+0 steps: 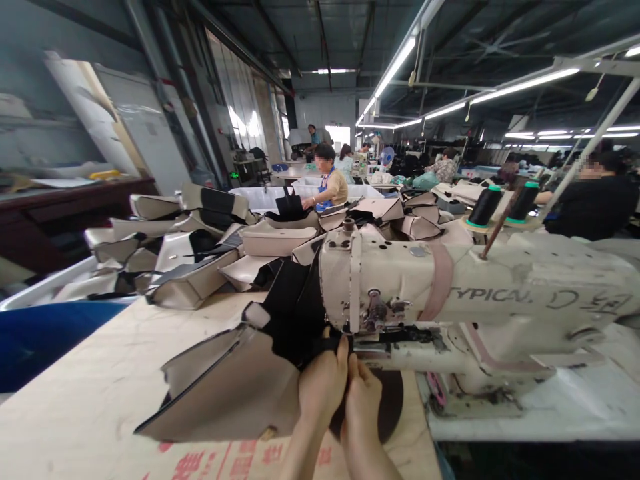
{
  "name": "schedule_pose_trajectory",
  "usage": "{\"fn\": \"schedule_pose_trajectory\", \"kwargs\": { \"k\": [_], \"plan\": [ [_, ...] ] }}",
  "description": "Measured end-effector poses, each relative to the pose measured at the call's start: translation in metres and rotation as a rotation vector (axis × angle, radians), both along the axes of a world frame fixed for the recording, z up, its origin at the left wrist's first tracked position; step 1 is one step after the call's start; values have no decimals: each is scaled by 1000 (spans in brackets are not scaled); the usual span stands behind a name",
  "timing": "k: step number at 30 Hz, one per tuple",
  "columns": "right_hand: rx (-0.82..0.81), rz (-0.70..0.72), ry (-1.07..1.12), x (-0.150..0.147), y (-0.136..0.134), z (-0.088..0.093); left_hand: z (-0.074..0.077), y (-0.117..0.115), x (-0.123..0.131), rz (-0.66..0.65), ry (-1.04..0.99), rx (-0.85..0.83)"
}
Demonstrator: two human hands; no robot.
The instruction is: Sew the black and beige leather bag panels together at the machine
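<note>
Both hands are side by side under the head of a cream cylinder-arm sewing machine (390, 273). My left hand (321, 383) grips black lining (295, 307) at the needle area, thumb and fingers closed on its edge. My right hand (361, 400) sits against it, fingers bent and pressed onto the same black material. The lining belongs to a beige bag (240, 393) with dark edges, lying on its side to the left of my hands. The needle and the exact spot being gripped are hidden. A dark brown rounded piece (393, 407) shows beside my right wrist.
A wooden board (90, 387) with red printing forms the work surface. Beyond it, several beige bags (200, 267) are heaped. Two black thread spools (485, 207) stand on the machine. A blue-and-white bin (55, 327) is at left. Co-workers (327, 183) sit farther back and at right.
</note>
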State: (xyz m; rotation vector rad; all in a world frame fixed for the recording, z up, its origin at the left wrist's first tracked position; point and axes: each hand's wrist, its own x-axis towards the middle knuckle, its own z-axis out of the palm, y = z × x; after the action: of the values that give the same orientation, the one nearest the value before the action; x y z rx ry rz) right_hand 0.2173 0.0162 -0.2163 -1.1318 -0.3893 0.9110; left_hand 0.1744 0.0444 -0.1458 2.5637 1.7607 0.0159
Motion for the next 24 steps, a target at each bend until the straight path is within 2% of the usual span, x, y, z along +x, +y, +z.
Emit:
{"fn": "schedule_pose_trajectory", "kwargs": {
  "k": [3,6,9,14,19,24],
  "plan": [
    [-11,17,27,-1,2,-3,-9,9,-4,13,33,-77],
    [-16,44,162,-3,4,-1,-12,17,-6,38,1,-134],
    [-34,53,294,-4,5,3,-7,18,-3,104,-57,-178],
    [-29,40,291,-3,4,8,4,13,4,165,-99,-189],
    [-96,14,292,0,1,14,2,12,2,100,-11,-145],
    [-88,33,278,4,1,14,-4,11,-1,32,62,-77]
  ]
}}
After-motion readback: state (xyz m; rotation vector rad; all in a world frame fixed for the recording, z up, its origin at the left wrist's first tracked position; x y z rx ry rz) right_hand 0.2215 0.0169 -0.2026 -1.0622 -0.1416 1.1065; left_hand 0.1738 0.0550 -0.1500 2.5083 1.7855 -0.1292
